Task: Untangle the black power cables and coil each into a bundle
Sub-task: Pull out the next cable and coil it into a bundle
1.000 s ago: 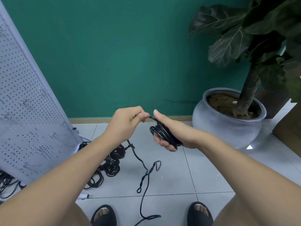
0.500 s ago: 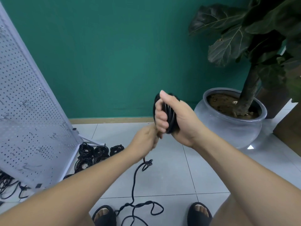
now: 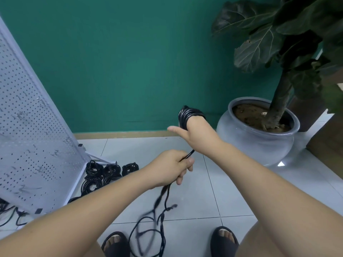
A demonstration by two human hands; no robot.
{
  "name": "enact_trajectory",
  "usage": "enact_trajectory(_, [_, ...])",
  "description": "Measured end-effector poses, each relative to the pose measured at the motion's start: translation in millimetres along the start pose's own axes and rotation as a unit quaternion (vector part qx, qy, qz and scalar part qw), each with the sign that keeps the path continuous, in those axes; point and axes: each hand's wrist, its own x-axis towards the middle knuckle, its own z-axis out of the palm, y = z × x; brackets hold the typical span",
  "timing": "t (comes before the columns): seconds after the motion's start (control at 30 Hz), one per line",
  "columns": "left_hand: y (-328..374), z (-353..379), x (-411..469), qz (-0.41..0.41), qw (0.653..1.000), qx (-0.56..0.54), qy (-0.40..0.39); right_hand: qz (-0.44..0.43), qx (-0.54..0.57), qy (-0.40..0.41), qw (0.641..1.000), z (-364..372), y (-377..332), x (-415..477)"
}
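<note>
A coil of black power cable (image 3: 189,115) is wound round the fingers of my right hand (image 3: 196,134), which is raised at the centre; its thumb sticks out to the left and its fingers are hidden by the coil. Below it, my left hand (image 3: 172,167) grips the free run of the same cable (image 3: 188,156) in a fist. The rest of that cable (image 3: 159,219) hangs blurred from my left hand and lies in loose loops on the tiled floor between my feet.
Several coiled black bundles (image 3: 111,171) lie on the floor by the foot of a leaning white pegboard (image 3: 27,136) at left. More loose cable (image 3: 7,214) lies under it. A grey plant pot (image 3: 259,145) stands at right. My sandals (image 3: 115,243) are at the bottom.
My right hand has turned so its back faces me, with the thumb out and the coil on top. My left hand dropped lower, drawing the cable down; the loose end swung on the floor.
</note>
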Motion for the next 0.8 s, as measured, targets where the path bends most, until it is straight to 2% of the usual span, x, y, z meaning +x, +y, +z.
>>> enact_trajectory(0.13, [-1.1, -25.0, -3.0, 0.016, 0.993, 0.115, 0.014, 0.041, -0.1, -0.086, 0.99, 2.7, 7.7, -4.1])
enact_trajectory(0.23, [-4.1, -42.6, -3.7, 0.033, 0.978, 0.2, 0.041, 0.096, -0.058, -0.139, 0.984, 2.2, 12.2, -9.8])
enact_trajectory(0.37, [-20.4, -60.4, 3.3, 0.108, 0.936, 0.321, 0.098, 0.157, 0.041, -0.286, 0.944, 2.9, 7.1, -21.4])
enact_trajectory(0.43, [-28.2, -71.4, 5.4, 0.153, 0.936, 0.296, 0.117, 0.19, 0.132, -0.35, 0.908, -0.7, 2.6, -24.9])
enact_trajectory(0.57, [-39.2, -85.2, 9.3, 0.207, 0.936, 0.249, 0.141, 0.164, 0.236, -0.415, 0.863, -6.4, -2.9, -28.8])
enact_trajectory(0.67, [-38.7, -89.0, 8.4, 0.17, 0.956, 0.164, 0.172, 0.153, 0.312, -0.407, 0.845, -5.9, -2.8, -28.5])
enact_trajectory(0.73, [-34.5, -91.9, 6.3, 0.132, 0.972, 0.089, 0.17, 0.15, 0.353, -0.376, 0.843, -9.6, -0.1, -27.6])
enact_trajectory(0.8, [-31.1, -95.4, 4.3, 0.112, 0.977, 0.06, 0.173, 0.149, 0.383, -0.342, 0.845, -16.1, 2.9, -26.1])
